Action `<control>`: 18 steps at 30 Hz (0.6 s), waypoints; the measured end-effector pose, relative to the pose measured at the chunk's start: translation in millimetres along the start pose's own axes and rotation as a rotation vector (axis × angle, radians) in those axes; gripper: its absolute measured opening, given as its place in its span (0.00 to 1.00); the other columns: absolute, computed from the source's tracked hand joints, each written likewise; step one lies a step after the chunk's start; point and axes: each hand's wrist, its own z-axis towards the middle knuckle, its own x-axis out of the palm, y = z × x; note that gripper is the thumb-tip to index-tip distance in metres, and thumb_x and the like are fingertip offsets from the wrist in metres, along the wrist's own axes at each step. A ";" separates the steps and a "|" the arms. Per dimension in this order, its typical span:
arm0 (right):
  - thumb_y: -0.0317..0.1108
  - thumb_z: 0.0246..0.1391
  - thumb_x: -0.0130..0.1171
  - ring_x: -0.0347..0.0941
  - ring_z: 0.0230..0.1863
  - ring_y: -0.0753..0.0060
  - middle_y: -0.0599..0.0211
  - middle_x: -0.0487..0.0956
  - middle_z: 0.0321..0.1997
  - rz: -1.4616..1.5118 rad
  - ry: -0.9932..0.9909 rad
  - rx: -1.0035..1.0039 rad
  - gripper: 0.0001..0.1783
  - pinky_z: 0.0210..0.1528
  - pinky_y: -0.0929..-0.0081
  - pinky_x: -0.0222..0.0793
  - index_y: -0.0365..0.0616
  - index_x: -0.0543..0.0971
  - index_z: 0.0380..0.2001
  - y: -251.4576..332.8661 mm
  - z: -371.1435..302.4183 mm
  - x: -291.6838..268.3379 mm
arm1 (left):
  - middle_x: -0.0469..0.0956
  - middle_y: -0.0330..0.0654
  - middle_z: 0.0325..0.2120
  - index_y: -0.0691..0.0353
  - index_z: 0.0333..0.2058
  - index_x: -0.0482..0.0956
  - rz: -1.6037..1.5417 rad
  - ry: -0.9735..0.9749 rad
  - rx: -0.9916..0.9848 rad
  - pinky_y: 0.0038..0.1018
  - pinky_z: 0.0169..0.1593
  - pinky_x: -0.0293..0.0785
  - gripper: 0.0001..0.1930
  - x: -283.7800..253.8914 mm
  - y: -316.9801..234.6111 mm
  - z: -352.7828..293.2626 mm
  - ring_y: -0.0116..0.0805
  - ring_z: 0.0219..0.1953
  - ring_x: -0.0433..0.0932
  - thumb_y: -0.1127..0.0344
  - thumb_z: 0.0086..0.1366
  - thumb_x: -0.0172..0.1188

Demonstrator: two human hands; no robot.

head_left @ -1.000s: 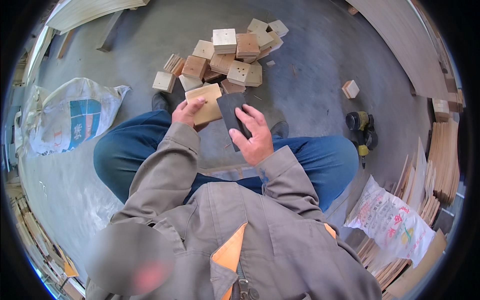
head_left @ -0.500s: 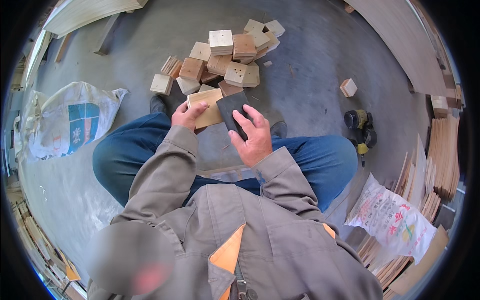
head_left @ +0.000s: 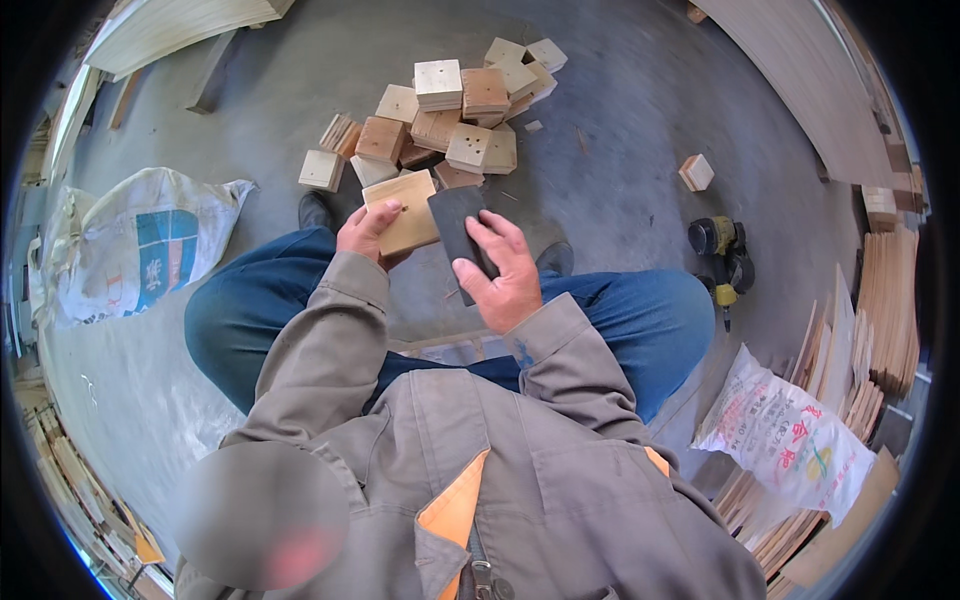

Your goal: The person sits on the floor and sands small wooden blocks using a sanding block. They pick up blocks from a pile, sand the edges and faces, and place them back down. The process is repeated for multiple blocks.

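Note:
Between my knees, my left hand grips a pale square wooden block, thumb on its upper face near a small dark hole. A flat dark grey rectangular pad, perhaps a sanding block, is held in my right hand, with the thumb and fingers spread over its face. The pad's left edge lies against or very near the block's right edge; whether they touch I cannot tell. Just beyond my hands is a heap of wooden blocks, some with drilled holes.
A white woven sack lies on the floor at left, another printed sack at lower right. A yellow-and-black power tool rests beyond my right knee, near a single block. Stacked wooden strips line the right side.
The wooden block has tilted so more of its upper face shows, and both hands have shifted slightly left. The grip on each thing stays the same.

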 end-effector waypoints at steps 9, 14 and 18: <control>0.34 0.60 0.66 0.73 0.63 0.62 0.53 0.71 0.67 0.491 -0.035 0.365 0.30 0.64 0.68 0.69 0.38 0.74 0.64 -24.7 22.9 0.4 | 0.82 0.42 0.46 0.59 0.58 0.76 0.019 0.115 -0.067 0.40 0.43 0.84 0.30 13.5 15.9 -15.5 0.39 0.43 0.84 0.57 0.57 0.72; 0.30 0.62 0.62 0.74 0.59 0.70 0.60 0.71 0.68 0.657 0.109 0.482 0.30 0.61 0.72 0.71 0.38 0.72 0.67 -8.3 -5.9 0.3 | 0.82 0.41 0.48 0.54 0.58 0.75 -0.083 0.016 -0.041 0.44 0.47 0.83 0.29 -5.9 2.9 7.0 0.40 0.47 0.84 0.53 0.59 0.69; 0.28 0.64 0.60 0.78 0.52 0.76 0.61 0.80 0.58 0.718 0.019 0.508 0.30 0.57 0.77 0.73 0.37 0.70 0.68 -4.1 21.7 -1.0 | 0.82 0.42 0.47 0.55 0.59 0.74 -0.057 0.119 -0.060 0.41 0.43 0.84 0.29 12.8 9.4 -14.4 0.41 0.46 0.84 0.55 0.60 0.68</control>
